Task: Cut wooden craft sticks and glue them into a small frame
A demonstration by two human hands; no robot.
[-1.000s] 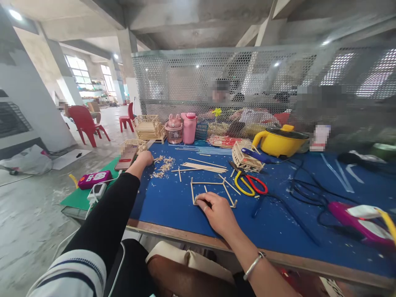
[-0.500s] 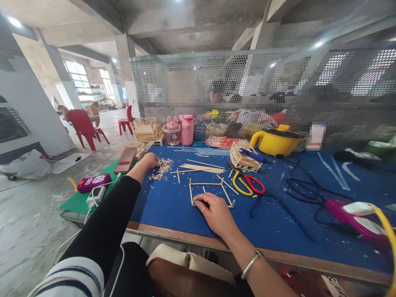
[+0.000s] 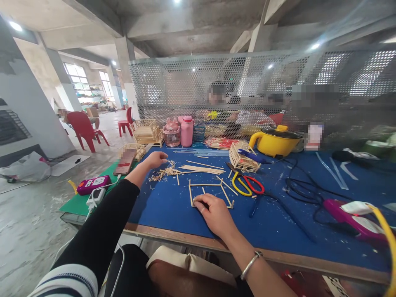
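My right hand (image 3: 214,211) pinches the near left corner of a small wooden stick frame (image 3: 205,185), which lies on the blue tabletop with short posts at its corners. Further left, my left hand (image 3: 158,158) is held just above a heap of small wood bits (image 3: 165,170). Its fingertips are pressed together; whatever may be between them is too small to make out. Beyond the frame lies a bundle of thin wooden sticks (image 3: 202,169), with a few loose ones around it.
Scissors (image 3: 243,184) with yellow and red handles lie right of the frame. Behind them stand a small stick-built basket (image 3: 243,157) and a yellow pot (image 3: 278,142). Dark cables (image 3: 297,185) run along the right. A phone (image 3: 125,161) and a pink bottle (image 3: 186,131) are at left and back.
My left hand has moved a little to the right and up from the left side of the wood-bit heap. My right hand stays at the frame's corner.
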